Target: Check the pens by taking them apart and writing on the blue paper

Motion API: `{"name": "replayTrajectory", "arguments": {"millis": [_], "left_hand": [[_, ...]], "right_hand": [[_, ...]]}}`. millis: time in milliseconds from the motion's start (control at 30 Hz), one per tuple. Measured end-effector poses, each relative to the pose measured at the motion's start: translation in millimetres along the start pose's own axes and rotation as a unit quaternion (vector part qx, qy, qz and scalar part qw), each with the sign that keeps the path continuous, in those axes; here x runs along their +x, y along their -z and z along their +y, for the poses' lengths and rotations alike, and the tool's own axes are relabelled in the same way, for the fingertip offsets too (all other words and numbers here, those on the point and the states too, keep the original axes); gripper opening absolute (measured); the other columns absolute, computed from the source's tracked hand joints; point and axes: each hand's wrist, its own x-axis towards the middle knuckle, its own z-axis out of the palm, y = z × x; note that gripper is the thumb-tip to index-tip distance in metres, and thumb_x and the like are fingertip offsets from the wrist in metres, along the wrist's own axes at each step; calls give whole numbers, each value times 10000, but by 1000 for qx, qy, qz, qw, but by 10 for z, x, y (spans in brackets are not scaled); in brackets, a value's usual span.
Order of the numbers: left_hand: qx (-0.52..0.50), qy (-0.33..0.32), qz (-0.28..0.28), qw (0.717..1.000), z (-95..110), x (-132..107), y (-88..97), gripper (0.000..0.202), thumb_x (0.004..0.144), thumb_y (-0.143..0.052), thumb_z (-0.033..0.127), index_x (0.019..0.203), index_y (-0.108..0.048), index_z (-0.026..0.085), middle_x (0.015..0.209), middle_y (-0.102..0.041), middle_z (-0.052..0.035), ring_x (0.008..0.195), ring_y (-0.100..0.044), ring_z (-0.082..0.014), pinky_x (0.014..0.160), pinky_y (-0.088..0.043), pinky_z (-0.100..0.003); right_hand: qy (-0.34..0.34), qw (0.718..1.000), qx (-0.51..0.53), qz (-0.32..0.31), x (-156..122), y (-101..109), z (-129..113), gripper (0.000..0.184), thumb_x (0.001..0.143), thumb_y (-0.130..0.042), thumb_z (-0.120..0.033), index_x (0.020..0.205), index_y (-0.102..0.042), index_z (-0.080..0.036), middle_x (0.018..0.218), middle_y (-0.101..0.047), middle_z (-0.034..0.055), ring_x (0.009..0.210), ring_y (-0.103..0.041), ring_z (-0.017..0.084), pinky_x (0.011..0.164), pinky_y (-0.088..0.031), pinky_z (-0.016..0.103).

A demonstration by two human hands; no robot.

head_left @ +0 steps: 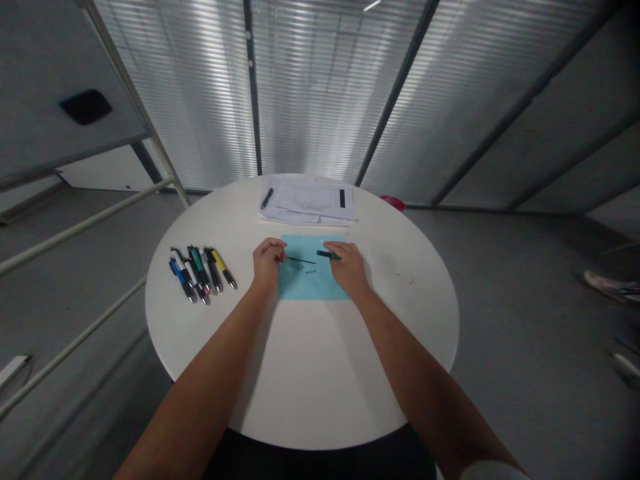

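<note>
Over the left edge of a light blue sheet [313, 288], my left hand [269, 260] is closed on a thin dark pen refill [301, 260], which points right. My right hand [349, 265], at the sheet's right side, pinches a green and black pen barrel [328, 255] whose end points left toward the refill. The refill and the barrel are apart. Between the hands a small spring [311, 271] lies on the sheet, with another tiny part [301, 267] beside it that is too small to name.
A group of assembled pens [203, 273] in several colours lies on the left of the round white table [320, 373]. At the back are printed papers [307, 203] with a dark pen [267, 198] and a black strip [343, 198] on them. A white metal rail [90, 225] runs at the left.
</note>
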Motion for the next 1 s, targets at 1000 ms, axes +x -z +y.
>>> {"name": "replayTrajectory", "arguments": {"millis": [1000], "left_hand": [[350, -91, -129, 923, -164, -72, 4, 148, 653, -722, 77, 643, -701, 223, 683, -605, -34, 687, -493, -170, 674, -389, -255]], "right_hand": [[-31, 999, 33, 15, -17, -19, -117, 323, 787, -456, -48, 929, -685, -226, 928, -685, 41, 902, -594, 197, 853, -462, 333]]}}
